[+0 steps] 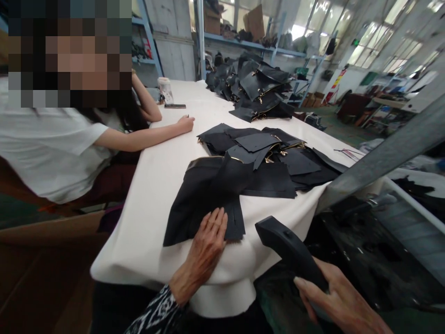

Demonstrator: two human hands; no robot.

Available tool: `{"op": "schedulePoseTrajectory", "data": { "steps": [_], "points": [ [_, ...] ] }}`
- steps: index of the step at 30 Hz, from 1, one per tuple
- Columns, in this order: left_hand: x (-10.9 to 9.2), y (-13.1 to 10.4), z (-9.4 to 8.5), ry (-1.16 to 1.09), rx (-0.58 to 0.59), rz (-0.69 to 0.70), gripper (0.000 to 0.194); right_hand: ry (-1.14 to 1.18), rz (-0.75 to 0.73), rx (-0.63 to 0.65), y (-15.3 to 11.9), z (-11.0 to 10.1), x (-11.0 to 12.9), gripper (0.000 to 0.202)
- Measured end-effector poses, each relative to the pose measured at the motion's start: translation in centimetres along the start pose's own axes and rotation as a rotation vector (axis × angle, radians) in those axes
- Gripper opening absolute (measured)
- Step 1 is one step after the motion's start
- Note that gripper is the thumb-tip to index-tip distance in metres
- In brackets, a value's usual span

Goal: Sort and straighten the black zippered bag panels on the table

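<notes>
Two hands busy: left hand (208, 241) flat and spread on a thin, limp black fabric panel (205, 204) near the bench (153, 185) edge, best lifted by a corner; right hand (342, 301) gripping a rigid black tool (288, 248).

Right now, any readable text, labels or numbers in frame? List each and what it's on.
None legible.
Red and yellow sign on the far wall: print too blurred to read.
Red label on the left shelving: too small to read.
Jar on the white table: no readable label.
Black tool in the right hand: no markings visible.
</notes>
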State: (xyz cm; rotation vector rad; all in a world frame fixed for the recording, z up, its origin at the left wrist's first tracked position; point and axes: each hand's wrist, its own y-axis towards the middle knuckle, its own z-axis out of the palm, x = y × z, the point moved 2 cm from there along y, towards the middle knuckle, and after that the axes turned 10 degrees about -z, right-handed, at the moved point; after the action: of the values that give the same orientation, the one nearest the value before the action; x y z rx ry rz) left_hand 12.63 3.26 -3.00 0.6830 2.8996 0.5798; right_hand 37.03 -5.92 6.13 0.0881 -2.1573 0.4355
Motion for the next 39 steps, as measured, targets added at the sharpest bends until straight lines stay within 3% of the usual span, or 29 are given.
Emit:
{"op": "schedulePoseTrajectory", "data": {
  "steps": [5,11,14,19,22,28,32,39],
  "points": [
    [-0.1,-0.3,0.5,-0.05,-0.036,-0.009,0.052,-0.006,-0.003,0.073,1.4,1.4,1.6,0.021],
    [0.3,-1.5,0.6,-0.13,-0.19,0.016,0.053,-0.007,0.013,0.124,3.3,2.7,3.7,0.02],
    [0.4,-1.9,0.7,-0.184,-0.262,0.014,0.054,-0.038,0.023,0.121,4.0,3.1,5.1,0.019],
    [0.7,-2.0,1.0,-0.219,-0.274,-0.008,0.059,-0.072,0.043,0.071,5.0,3.6,6.0,0.018],
    [0.8,-2.0,1.2,-0.207,-0.278,-0.023,0.058,-0.05,0.004,0.0,5.7,2.9,5.9,0.024],
    [0.7,-1.9,1.4,-0.16,-0.305,-0.026,0.049,-0.081,-0.051,-0.188,6.8,-0.7,7.1,0.033],
    [0.6,-1.8,1.8,-0.163,-0.328,-0.043,0.047,-0.041,-0.086,-0.192,8.2,-1.8,7.1,0.031],
    [0.6,-1.4,2.2,-0.2,-0.454,-0.099,0.047,0.08,-0.088,-0.17,10.7,-1.9,6.7,0.036]
  ]
}}
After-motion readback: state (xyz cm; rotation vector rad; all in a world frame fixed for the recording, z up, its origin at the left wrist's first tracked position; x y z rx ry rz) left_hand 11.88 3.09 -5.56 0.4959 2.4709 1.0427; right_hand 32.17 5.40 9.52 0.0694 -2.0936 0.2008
